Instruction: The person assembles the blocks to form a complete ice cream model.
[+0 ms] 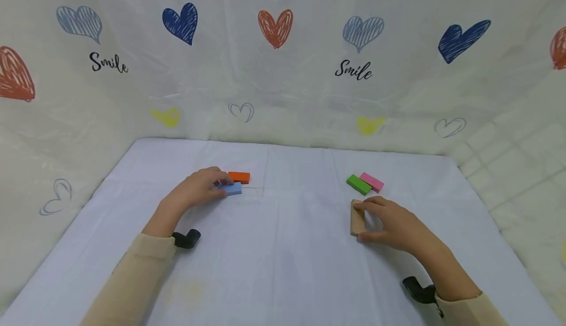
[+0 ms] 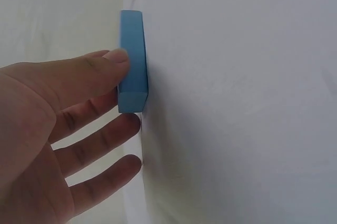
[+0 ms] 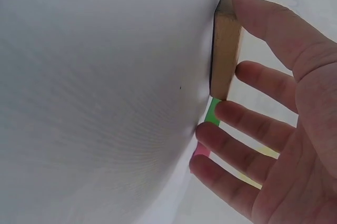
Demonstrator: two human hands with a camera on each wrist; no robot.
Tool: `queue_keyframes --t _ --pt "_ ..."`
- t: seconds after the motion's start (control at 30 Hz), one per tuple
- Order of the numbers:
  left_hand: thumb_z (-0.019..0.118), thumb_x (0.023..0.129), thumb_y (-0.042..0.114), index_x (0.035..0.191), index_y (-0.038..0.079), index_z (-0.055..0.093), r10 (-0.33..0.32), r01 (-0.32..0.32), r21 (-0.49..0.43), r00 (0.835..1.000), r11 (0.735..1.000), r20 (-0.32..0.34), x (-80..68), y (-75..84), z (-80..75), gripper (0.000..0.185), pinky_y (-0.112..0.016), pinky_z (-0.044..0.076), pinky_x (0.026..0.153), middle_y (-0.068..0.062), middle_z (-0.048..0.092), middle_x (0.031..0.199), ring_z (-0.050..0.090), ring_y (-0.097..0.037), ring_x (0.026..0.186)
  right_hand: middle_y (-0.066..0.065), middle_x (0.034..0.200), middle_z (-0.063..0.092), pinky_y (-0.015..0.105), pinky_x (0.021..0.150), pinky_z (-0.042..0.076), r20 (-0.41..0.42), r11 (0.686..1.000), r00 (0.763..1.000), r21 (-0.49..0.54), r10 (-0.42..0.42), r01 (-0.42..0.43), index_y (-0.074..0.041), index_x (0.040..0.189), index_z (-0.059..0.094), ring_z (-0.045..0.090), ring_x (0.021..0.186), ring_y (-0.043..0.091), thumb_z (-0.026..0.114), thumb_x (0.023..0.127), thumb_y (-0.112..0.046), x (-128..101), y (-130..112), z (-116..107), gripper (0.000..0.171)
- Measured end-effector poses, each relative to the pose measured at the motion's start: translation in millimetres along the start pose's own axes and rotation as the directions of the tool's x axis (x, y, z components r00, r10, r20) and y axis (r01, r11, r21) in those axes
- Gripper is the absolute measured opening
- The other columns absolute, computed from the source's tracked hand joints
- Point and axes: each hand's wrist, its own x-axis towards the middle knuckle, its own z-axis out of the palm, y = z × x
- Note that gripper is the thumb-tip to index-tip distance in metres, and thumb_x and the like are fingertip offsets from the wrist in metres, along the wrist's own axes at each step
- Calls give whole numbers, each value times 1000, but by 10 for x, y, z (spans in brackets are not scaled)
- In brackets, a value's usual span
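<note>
The left hand [image 1: 194, 191] rests on the blue block [image 1: 232, 189], which lies flat on the white tablecloth [image 1: 283, 247] with its long axis running left to right. The thumb presses one long side of the block and the fingers reach over it, only loosely bent, so it is a light touch, not a firm grip. An orange block [image 1: 239, 177] lies just behind the blue one, parallel to it. The right hand [image 1: 391, 223] holds the plain wooden block [image 1: 357, 217] between thumb and forefinger at its two ends; this block points away from the person. The green block [image 1: 358, 184] and pink block [image 1: 372, 181] lie side by side just beyond it, nearer to the right hand.
</note>
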Motion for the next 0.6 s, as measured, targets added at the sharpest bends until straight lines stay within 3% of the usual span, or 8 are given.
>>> queue_keyframes --t 0.37,0.6 --pt "75 90 19 120 16 71 51 -51 12 999 999 5 20 59 46 30 -43 50 96 -1 65 110 60 -20 103 11 133 60 57 95 49 -5 1000 1000 -5 -10 10 -15 135 62 57 121 37 87 72 -44 14 -6 18 74" --pt "74 90 21 121 14 70 28 -28 31 1000 999 12 46 96 74 32 -44 49 97 -3 65 114 60 -22 107 16 136 59 58 98 47 30 999 999 -1 33 -33 -8 138 57 55 124 39 87 73 -43 38 -61 8 79"
